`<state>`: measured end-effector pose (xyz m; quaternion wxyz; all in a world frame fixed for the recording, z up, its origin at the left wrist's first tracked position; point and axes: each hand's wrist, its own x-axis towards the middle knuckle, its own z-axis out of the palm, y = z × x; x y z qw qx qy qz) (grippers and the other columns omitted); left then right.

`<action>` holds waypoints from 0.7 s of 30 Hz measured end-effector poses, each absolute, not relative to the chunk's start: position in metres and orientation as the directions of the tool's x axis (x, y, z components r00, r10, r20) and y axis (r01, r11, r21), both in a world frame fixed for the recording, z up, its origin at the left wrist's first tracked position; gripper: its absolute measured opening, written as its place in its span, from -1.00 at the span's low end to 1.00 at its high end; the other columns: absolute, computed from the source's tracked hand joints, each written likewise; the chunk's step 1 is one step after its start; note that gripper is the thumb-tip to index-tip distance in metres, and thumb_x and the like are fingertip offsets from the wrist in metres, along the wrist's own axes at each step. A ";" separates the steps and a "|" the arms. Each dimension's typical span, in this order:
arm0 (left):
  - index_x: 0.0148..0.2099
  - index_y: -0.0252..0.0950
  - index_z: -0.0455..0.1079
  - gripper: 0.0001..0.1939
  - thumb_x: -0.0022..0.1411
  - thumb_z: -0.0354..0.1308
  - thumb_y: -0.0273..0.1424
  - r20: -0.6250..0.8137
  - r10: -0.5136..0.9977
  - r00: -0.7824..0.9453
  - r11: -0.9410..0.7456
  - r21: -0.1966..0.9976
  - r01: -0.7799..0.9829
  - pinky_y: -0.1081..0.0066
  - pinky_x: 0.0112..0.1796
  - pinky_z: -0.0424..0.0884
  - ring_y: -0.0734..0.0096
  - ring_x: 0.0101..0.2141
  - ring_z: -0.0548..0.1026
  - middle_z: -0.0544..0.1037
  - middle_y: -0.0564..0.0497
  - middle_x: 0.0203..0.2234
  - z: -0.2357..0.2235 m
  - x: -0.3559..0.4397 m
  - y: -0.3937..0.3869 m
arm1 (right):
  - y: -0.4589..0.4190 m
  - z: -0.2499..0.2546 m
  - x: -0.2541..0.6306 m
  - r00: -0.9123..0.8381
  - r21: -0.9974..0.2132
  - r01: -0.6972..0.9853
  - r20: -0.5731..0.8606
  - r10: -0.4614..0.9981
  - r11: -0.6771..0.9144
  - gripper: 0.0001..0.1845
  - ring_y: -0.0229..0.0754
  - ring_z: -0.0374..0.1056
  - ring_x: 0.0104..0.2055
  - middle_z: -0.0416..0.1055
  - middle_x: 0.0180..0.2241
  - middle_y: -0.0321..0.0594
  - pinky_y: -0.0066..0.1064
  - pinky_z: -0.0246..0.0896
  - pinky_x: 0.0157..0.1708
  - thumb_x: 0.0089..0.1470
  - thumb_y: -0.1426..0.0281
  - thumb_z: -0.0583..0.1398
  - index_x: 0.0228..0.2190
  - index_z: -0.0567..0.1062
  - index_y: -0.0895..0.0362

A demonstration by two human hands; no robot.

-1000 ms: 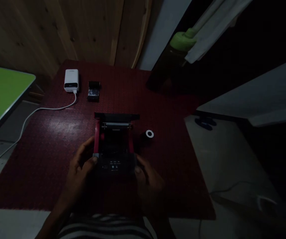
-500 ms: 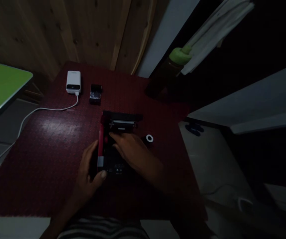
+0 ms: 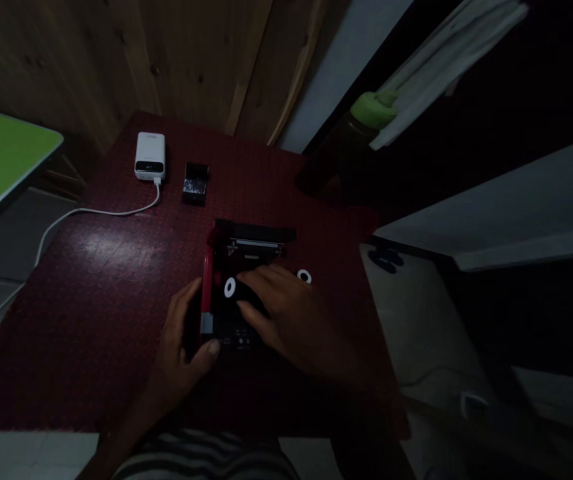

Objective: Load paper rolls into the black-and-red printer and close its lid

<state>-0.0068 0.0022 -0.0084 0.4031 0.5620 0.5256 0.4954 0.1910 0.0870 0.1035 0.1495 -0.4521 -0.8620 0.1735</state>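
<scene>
A small black and red printer (image 3: 207,280) lies on the dark red table with its lid (image 3: 256,233) raised at the back. My left hand (image 3: 179,340) grips its left side, thumb on the front corner and fingers along the outer edge. My right hand (image 3: 281,307) is closed round a black roll (image 3: 230,287) with a white ring-shaped end, held over the open compartment. The far end of this roll is hidden by my fingers. Just beyond my right hand, the white ring end of a second roll (image 3: 304,276) shows.
Behind the printer are a white power bank (image 3: 150,155) with a plugged-in cable (image 3: 101,212) and a black roll-shaped item (image 3: 195,183). A bottle with a green cap (image 3: 372,110) stands at the back right. A green tabletop (image 3: 6,157) is at far left.
My right hand has come up out of the printer's compartment, and the black roll in it now shows its white end. My left hand stays on the printer. The view has shifted slightly.
</scene>
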 end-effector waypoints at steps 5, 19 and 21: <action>0.55 -0.14 0.26 -0.24 0.45 0.23 0.02 0.089 0.995 -0.054 -0.077 0.978 0.194 -0.12 0.40 0.27 -0.19 0.43 0.35 0.39 -0.21 0.45 -0.007 -0.010 0.002 | 0.046 0.121 0.254 -0.227 -0.683 0.652 0.238 0.944 0.329 -0.76 -0.03 0.66 -0.16 0.73 -0.15 -0.27 -0.19 0.61 -0.12 0.26 0.31 0.40 -0.03 0.69 -0.08; 0.47 -0.09 0.42 -0.28 0.40 0.27 0.08 -0.029 0.990 -0.136 0.062 0.967 0.246 0.01 0.40 0.28 -0.20 0.43 0.35 0.47 -0.09 0.41 0.016 -0.009 0.003 | -0.002 0.002 0.285 0.068 -0.933 0.358 -0.018 0.998 -0.041 -0.65 -0.03 0.71 -0.01 0.76 -0.04 -0.13 -0.13 0.64 0.05 0.13 0.39 0.32 -0.03 0.67 0.03; 0.46 -0.09 0.42 -0.29 0.40 0.26 0.07 -0.024 0.991 -0.132 0.058 0.965 0.256 0.03 0.37 0.32 -0.19 0.42 0.37 0.47 -0.09 0.40 0.015 -0.009 0.003 | 0.001 -0.006 0.281 0.056 -0.934 0.356 -0.012 0.998 -0.031 -0.63 -0.02 0.70 0.01 0.75 -0.04 -0.14 -0.10 0.62 0.09 0.11 0.40 0.32 -0.02 0.68 0.03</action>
